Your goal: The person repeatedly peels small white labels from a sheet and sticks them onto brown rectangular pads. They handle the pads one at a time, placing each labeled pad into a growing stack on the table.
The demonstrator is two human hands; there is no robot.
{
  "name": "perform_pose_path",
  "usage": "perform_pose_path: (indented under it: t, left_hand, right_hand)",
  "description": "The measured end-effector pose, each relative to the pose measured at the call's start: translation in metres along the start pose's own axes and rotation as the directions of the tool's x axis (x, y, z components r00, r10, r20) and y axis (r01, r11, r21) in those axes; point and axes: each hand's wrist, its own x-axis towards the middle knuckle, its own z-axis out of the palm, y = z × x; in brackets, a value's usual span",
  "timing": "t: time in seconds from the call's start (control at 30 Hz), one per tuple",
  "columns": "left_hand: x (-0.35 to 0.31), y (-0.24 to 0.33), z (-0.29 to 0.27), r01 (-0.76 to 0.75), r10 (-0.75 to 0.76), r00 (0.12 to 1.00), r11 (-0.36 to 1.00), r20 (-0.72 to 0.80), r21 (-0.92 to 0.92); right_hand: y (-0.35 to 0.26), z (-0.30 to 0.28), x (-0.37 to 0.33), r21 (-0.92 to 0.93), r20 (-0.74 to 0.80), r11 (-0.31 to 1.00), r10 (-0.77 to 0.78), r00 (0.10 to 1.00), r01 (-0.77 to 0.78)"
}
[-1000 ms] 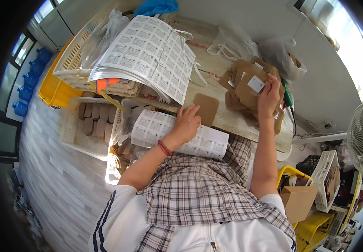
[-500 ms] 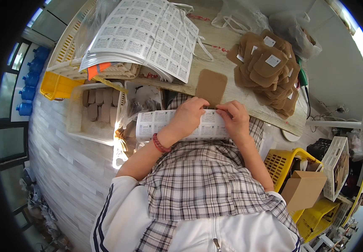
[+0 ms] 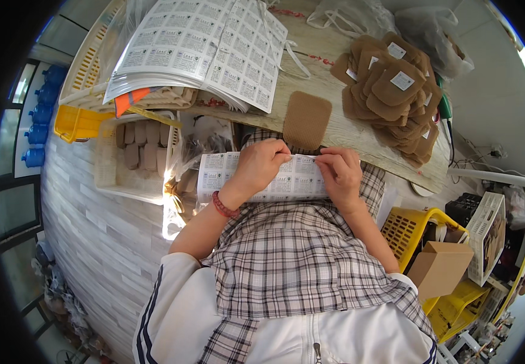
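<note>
A white sheet of small printed labels (image 3: pixel 256 182) lies across my lap. My left hand (image 3: pixel 262 164) rests on its upper edge, fingers pinching at the sheet. My right hand (image 3: pixel 340 173) meets it from the right, its fingertips also on the sheet's top edge. Just beyond my hands, one tan rounded patch (image 3: pixel 306 119) lies alone on the wooden table (image 3: pixel 347 130). A pile of similar tan patches with white labels (image 3: pixel 393 91) sits at the table's right end.
A big stack of label sheets (image 3: pixel 196 48) covers the table's left part. A white tray of tan pieces (image 3: pixel 132 151) stands to my left, beside a yellow crate (image 3: pixel 74 121). Yellow baskets (image 3: pixel 411 227) and a cardboard box (image 3: pixel 441 267) stand at my right. Plastic bags (image 3: pixel 426 30) lie at the back.
My right hand left the patch pile and came down to the label sheet on my lap. Both hands now work at the sheet's top edge. The view has tilted downward.
</note>
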Motion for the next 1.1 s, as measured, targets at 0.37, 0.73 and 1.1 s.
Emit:
perform_pose_path:
  t: [0.37,0.73,1.1]
  left_hand:
    - [0.02,-0.001,0.004,-0.242,0.261,0.965,0.927,-0.031,0.286]
    - [0.033,-0.012,0.025,-0.378,0.417,0.907,0.862,-0.049,0.338]
    - [0.036,-0.011,0.024,-0.392,0.442,0.895,0.844,-0.059,0.367]
  right_hand:
    - [0.003,-0.016,0.035,0.606,0.057,0.667,0.508,0.86,-0.434]
    - [0.05,0.046,0.071,0.14,0.114,0.775,0.606,0.787,-0.617]
    - [0.042,0.049,0.073,0.085,0.087,0.746,0.655,0.751,-0.66]
